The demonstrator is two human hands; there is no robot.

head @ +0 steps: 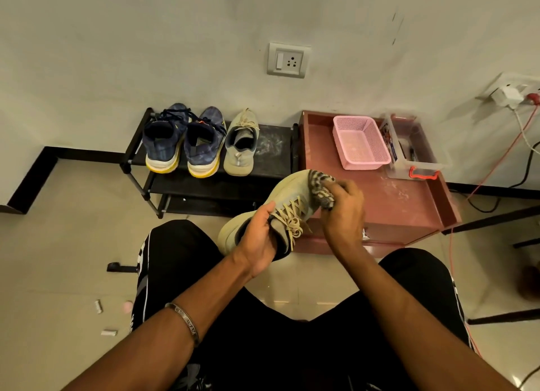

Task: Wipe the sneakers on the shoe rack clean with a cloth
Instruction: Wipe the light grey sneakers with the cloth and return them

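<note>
Beige sneaker [292,194] held tilted, striped cloth [321,188] on toe; mate [241,145] on rack [271,148].

The left hand [257,238] is gripping a beige sneaker [280,203] before the shoe rack [210,183]; the right hand [343,209] is pressing what looks like a patterned cloth [320,186] against its toe.

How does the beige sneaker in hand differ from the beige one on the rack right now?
The held beige sneaker is off the rack, tilted, gripped by the left hand, while the right hand presses a patterned cloth to its toe. The racked beige sneaker sits flat, untouched, heel toward the camera. Both look alike: beige, with beige laces.
</note>
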